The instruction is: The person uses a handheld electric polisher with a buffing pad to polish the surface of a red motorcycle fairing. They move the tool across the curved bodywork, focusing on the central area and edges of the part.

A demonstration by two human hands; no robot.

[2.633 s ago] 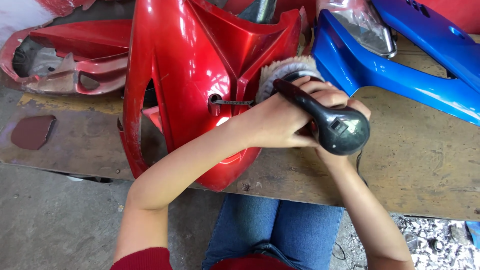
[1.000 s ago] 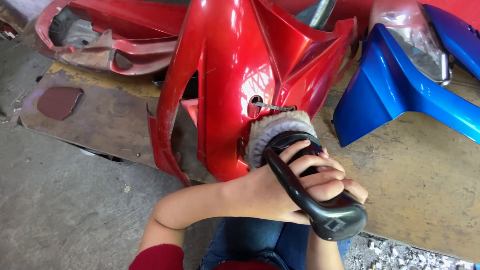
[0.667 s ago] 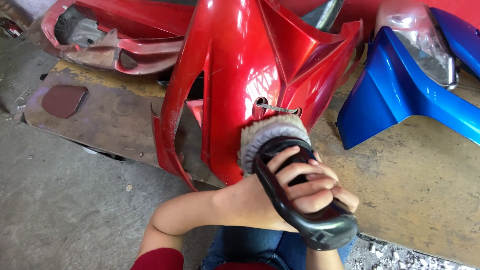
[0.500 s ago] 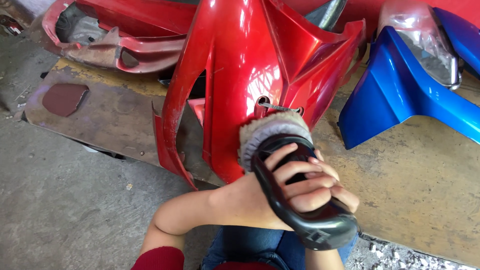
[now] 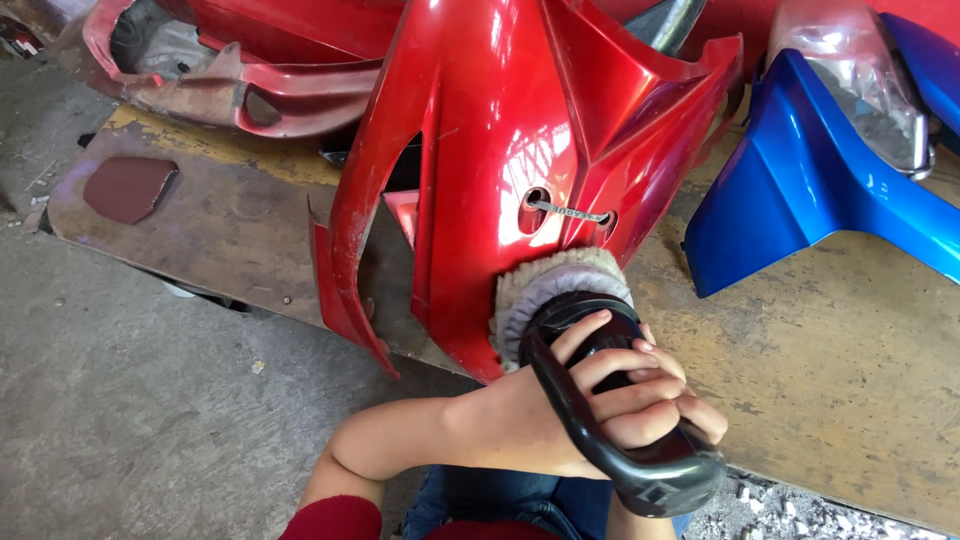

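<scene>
A: Count the bodywork for me.

B: Two red pieces and one blue. The big glossy red fairing stands front and centre on the wooden worktop, a second, scuffed red panel lies at the far left behind it, and the blue panel sits to the right with a clear headlight lens tucked against it.

A: And tools?

B: One polisher, black, with a woolly buffing pad on its head. There's also one dark red sanding patch lying flat at the left end of the board.

A: Which way is the polisher aimed?

B: Its long axis runs from lower right, near the person's lap, up to the left, pad end leading. The pad presses on the lower edge of the red fairing, just under the slotted hole.

A: Hands?

B: Both on it. The left hand is wrapped round the loop handle, fingers curled tight over the black bar. The right hand sits behind it on the body, mostly hidden, though its fingertips look clamped on too.

A: And the fairing itself?

B: Nose towards the person, long axis running away up the frame.
</scene>
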